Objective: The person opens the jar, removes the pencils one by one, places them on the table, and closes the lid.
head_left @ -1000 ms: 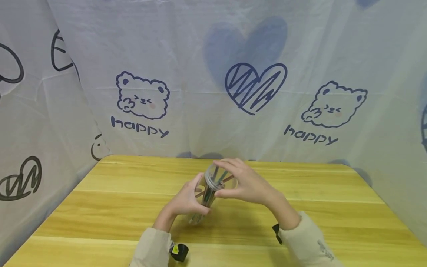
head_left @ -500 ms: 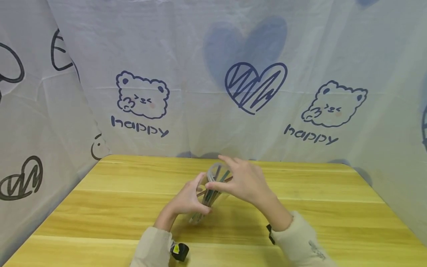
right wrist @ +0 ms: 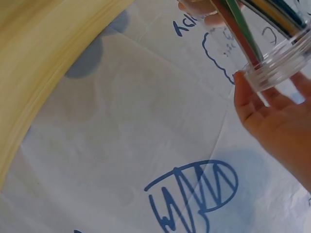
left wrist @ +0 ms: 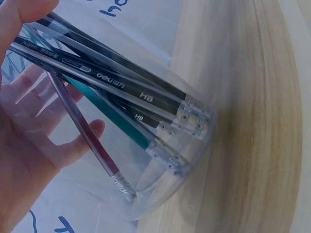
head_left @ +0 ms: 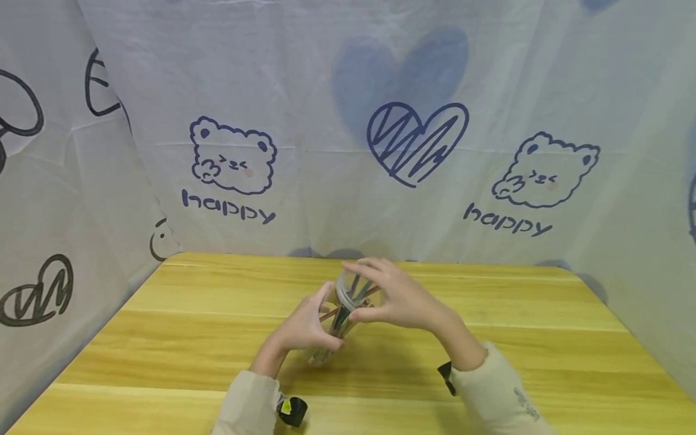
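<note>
A clear jar (left wrist: pixel 160 196) holds several pencils and tilts over the table, its base low toward the near left. My left hand (head_left: pixel 303 323) grips its body, thumb on the near side. Dark pencils (left wrist: pixel 126 82) marked HB show through the wall, with a green pencil (left wrist: pixel 112 114) and a dark red pencil (left wrist: pixel 80 121) among them. At the upper end, a clear ribbed lid (right wrist: pixel 279 68) covers the mouth. My right hand (head_left: pixel 402 296) holds this lid by its edge, thumb near and fingers on the far side. The right palm is partly cut off in the right wrist view.
A yellow wood-grain table (head_left: pixel 489 338) lies beneath both hands. White cloth (head_left: pixel 326 199) printed with bears and hearts hangs behind the table's far edge and along its sides. Black wrist bands (head_left: pixel 292 411) show at the sleeve cuffs.
Half a second ago my right fingers were lifted off the lid's far edge with the thumb across the near side; now they hold its edge again. The left hand has kept its grip.
</note>
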`<state>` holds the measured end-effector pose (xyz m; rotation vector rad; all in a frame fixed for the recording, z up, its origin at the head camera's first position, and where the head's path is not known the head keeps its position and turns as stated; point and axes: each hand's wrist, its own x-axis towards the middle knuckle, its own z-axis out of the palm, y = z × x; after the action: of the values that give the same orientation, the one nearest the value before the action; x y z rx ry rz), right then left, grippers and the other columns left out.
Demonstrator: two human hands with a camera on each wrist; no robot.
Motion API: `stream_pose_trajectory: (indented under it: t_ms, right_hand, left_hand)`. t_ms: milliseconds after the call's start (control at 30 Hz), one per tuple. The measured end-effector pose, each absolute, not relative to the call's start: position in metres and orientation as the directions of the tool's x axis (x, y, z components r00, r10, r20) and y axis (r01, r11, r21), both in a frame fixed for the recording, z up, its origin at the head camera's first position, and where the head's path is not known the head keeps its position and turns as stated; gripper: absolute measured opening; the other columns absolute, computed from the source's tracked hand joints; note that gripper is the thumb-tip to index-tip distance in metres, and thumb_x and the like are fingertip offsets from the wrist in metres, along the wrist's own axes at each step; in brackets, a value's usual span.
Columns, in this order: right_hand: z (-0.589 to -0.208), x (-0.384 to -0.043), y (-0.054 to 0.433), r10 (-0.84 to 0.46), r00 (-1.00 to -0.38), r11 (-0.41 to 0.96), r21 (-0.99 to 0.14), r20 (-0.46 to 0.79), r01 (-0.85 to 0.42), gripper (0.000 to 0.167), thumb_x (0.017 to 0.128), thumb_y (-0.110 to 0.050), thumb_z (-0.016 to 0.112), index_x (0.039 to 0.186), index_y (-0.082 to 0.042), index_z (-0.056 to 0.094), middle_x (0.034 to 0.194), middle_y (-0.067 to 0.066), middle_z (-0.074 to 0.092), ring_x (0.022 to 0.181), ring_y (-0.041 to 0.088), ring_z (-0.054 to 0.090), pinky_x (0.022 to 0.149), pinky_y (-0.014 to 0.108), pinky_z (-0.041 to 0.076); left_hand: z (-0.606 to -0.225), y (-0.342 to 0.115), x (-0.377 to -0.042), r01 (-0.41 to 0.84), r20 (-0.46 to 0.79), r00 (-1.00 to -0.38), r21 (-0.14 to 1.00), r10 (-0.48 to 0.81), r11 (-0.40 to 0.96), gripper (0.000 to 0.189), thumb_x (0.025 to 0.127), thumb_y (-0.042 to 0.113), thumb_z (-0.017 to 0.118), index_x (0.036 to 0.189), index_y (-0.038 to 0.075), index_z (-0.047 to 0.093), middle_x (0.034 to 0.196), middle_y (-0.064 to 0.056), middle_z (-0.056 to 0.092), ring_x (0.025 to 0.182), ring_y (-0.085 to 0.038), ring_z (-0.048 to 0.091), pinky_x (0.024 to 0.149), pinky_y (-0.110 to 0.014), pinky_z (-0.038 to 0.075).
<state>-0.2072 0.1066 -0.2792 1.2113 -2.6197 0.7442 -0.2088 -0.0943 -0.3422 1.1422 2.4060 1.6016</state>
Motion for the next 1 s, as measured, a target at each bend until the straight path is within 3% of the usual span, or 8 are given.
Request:
stream_pose_trajectory:
  t_ms: [200, 333, 467, 600, 700, 833, 1000]
  right_hand:
    - [-0.28, -0.21, 0.109, -0.715, -0.608, 0.469, -0.407, 0.346, -0.784, 0.07, 0.074, -0.029, 0.071, 0.134, -0.008, 0.041, 0.13, 0.01, 0.042, 0.114, 0.026, 0.039, 0.088, 0.045, 0.04]
    - [-0.279, -0.208, 0.109, -0.698, -0.627, 0.493, -0.404, 0.346, -0.771, 0.071, 0.073, -0.031, 0.072, 0.133, -0.009, 0.041, 0.132, 0.011, 0.042, 0.115, 0.028, 0.04, 0.089, 0.047, 0.038]
    - [-0.276, -0.205, 0.107, -0.646, -0.685, 0.555, -0.408, 0.337, -0.725, 0.075, 0.072, -0.038, 0.072, 0.135, -0.012, 0.039, 0.132, 0.014, 0.041, 0.115, 0.03, 0.041, 0.088, 0.049, 0.039]
    - [-0.276, -0.201, 0.1, -0.538, -0.776, 0.682, -0.37, 0.331, -0.631, 0.079, 0.073, -0.055, 0.064, 0.136, -0.015, 0.038, 0.124, 0.011, 0.047, 0.095, 0.021, 0.053, 0.076, 0.038, 0.047]
    - [-0.278, -0.199, 0.094, -0.459, -0.821, 0.775, -0.3, 0.339, -0.556, 0.082, 0.07, -0.066, 0.058, 0.134, -0.016, 0.042, 0.112, 0.008, 0.055, 0.073, 0.013, 0.053, 0.059, 0.026, 0.046]
    - [-0.279, -0.197, 0.091, -0.414, -0.838, 0.819, -0.257, 0.354, -0.513, 0.081, 0.066, -0.067, 0.059, 0.128, -0.016, 0.049, 0.098, 0.006, 0.058, 0.059, 0.01, 0.047, 0.046, 0.022, 0.039]
    - [-0.279, -0.197, 0.092, -0.432, -0.824, 0.802, -0.263, 0.366, -0.537, 0.074, 0.068, -0.06, 0.064, 0.125, -0.014, 0.053, 0.093, 0.004, 0.057, 0.055, 0.009, 0.043, 0.044, 0.021, 0.037]
  left_hand:
    - [-0.343, -0.094, -0.209, 0.544, 0.357, -0.724, 0.822, 0.591, 0.17, 0.081, 0.059, -0.002, 0.073, 0.129, -0.004, 0.031, 0.129, -0.019, 0.041, 0.12, -0.032, 0.036, 0.093, -0.05, 0.035]
    - [-0.342, -0.095, -0.209, 0.538, 0.353, -0.729, 0.825, 0.586, 0.173, 0.081, 0.059, -0.002, 0.072, 0.129, -0.004, 0.031, 0.13, -0.018, 0.04, 0.118, -0.032, 0.038, 0.093, -0.049, 0.036]
    - [-0.341, -0.095, -0.208, 0.539, 0.349, -0.734, 0.821, 0.582, 0.189, 0.08, 0.06, -0.001, 0.072, 0.128, -0.005, 0.032, 0.127, -0.017, 0.043, 0.115, -0.031, 0.042, 0.092, -0.048, 0.037]
    - [-0.342, -0.094, -0.21, 0.545, 0.347, -0.732, 0.815, 0.587, 0.197, 0.078, 0.06, -0.002, 0.072, 0.128, -0.005, 0.033, 0.125, -0.017, 0.043, 0.115, -0.031, 0.042, 0.092, -0.048, 0.037]
    - [-0.353, -0.095, -0.218, 0.55, 0.349, -0.725, 0.813, 0.594, 0.192, 0.079, 0.061, 0.0, 0.073, 0.129, 0.002, 0.033, 0.126, -0.012, 0.043, 0.116, -0.027, 0.043, 0.093, -0.044, 0.037]
    - [-0.364, -0.096, -0.226, 0.547, 0.343, -0.725, 0.814, 0.597, 0.196, 0.08, 0.061, 0.003, 0.074, 0.13, 0.008, 0.033, 0.126, -0.005, 0.043, 0.116, -0.022, 0.043, 0.095, -0.041, 0.036]
    - [-0.35, -0.094, -0.216, 0.543, 0.335, -0.728, 0.815, 0.598, 0.204, 0.08, 0.061, 0.001, 0.073, 0.129, 0.0, 0.032, 0.127, -0.012, 0.042, 0.119, -0.028, 0.037, 0.093, -0.049, 0.036]
